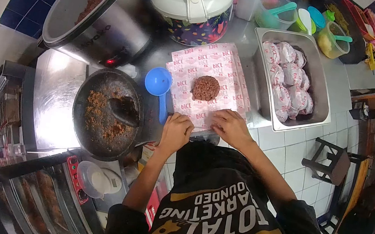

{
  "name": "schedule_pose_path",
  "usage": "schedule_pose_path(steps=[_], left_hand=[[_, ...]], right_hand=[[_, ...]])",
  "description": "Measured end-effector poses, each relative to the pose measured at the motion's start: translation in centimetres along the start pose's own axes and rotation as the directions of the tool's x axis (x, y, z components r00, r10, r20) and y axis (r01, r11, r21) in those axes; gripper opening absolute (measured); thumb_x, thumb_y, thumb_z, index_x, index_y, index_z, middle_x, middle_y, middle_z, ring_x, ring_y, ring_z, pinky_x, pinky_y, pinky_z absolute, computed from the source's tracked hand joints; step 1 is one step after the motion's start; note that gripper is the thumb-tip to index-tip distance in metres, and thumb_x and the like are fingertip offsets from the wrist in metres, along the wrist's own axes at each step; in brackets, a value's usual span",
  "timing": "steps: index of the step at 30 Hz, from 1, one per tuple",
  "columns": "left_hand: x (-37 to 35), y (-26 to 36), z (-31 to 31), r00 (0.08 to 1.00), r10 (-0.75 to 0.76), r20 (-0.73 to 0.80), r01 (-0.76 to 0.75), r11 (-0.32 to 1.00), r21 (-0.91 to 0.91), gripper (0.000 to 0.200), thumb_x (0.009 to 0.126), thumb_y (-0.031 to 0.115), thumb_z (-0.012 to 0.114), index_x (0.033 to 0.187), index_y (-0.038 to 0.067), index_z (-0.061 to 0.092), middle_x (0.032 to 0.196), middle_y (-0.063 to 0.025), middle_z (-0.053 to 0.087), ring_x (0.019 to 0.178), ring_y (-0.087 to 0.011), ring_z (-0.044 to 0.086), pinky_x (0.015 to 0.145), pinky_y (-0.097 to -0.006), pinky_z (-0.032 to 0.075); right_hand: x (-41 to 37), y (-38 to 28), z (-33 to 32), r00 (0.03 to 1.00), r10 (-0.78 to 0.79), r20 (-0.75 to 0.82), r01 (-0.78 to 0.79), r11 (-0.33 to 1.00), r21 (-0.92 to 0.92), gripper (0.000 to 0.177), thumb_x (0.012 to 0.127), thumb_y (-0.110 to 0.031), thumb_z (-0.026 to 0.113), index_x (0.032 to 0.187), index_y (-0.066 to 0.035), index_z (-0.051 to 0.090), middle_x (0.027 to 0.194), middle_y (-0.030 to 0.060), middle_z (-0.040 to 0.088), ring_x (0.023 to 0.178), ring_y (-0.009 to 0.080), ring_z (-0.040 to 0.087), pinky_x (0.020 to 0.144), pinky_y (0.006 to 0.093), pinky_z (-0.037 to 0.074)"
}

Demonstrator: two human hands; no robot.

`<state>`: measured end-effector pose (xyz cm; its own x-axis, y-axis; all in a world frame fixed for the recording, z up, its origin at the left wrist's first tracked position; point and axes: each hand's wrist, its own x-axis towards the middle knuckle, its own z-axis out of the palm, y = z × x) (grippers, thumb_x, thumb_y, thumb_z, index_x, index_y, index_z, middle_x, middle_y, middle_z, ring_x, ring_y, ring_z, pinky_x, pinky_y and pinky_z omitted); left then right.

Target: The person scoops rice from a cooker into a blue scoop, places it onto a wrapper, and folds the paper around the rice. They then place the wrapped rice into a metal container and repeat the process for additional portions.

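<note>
A stack of printed pink-and-white food wrapping paper [183, 68] lies on the steel counter. On its middle sits a rounded mound of brownish-red rice [206, 89]. My left hand [176, 132] is at the near left corner of the paper, fingers curled on its edge. Along the near right edge, my right hand [231, 128] has its fingers bent over the paper; the thumbs are mostly hidden. A blue plastic scoop [158, 82] rests left of the paper, its handle pointing toward my left hand.
A steel pan [321, 103] of wrapped parcels [291, 75] stands right. Left are a stone mortar [78, 115] with a dark pestle [124, 110] and an open rice cooker [106, 35]. Behind are a lidded floral container [192, 31] and tubs with spoons [283, 8]. A stool [332, 162] stands right.
</note>
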<state>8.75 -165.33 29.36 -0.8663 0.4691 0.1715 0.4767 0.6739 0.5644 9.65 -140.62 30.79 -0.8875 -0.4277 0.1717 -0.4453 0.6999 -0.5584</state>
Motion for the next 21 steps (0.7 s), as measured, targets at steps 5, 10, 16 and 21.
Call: schedule_pose_path(steps=[5,10,16,21], left_hand=[[0.4,-0.3,-0.1,0.999,-0.045,0.019,0.046,0.997,-0.061,0.002,0.077,0.007,0.071,0.076,0.007,0.069,0.083,-0.0047,0.066,0.089,-0.0276,0.059,0.079,-0.0410,0.045],[0.7,-1.0,-0.1,0.999,-0.039,0.027,0.042,0.990,-0.136,0.009,0.074,0.006,0.074,0.073,0.004,0.066,0.080,-0.0079,0.065,0.086,-0.0299,0.060,0.079,-0.0419,0.046],[1.3,-0.9,-0.9,0.991,-0.096,0.097,0.113,0.974,-0.194,0.011,0.076,0.008,0.075,0.074,0.002,0.066,0.080,-0.0107,0.065,0.082,-0.0325,0.061,0.079,-0.0415,0.048],[1.9,-0.3,-1.2,0.993,-0.094,0.069,0.109,0.960,-0.259,0.008,0.080,0.008,0.073,0.079,0.001,0.070,0.086,-0.0111,0.068,0.085,-0.0329,0.062,0.081,-0.0409,0.048]], right_hand=[[-0.1,0.5,-0.4,0.999,-0.005,0.036,0.005,1.000,-0.018,0.026,0.080,-0.018,0.077,0.102,-0.006,0.071,0.114,0.0079,0.067,0.106,0.0300,0.063,0.093,0.0420,0.051],[0.3,0.9,0.0,0.994,-0.025,0.103,0.027,0.999,-0.021,0.022,0.082,-0.020,0.075,0.099,-0.006,0.071,0.115,0.0082,0.067,0.105,0.0291,0.063,0.094,0.0422,0.050],[0.6,1.6,1.1,0.998,-0.062,0.007,0.062,0.998,-0.011,0.013,0.084,-0.018,0.070,0.093,-0.009,0.070,0.104,0.0052,0.069,0.101,0.0277,0.063,0.092,0.0406,0.050],[1.3,1.1,0.4,0.999,-0.037,0.014,0.037,0.999,-0.008,0.012,0.085,-0.018,0.070,0.091,-0.008,0.070,0.097,0.0060,0.069,0.096,0.0278,0.065,0.090,0.0408,0.050]])
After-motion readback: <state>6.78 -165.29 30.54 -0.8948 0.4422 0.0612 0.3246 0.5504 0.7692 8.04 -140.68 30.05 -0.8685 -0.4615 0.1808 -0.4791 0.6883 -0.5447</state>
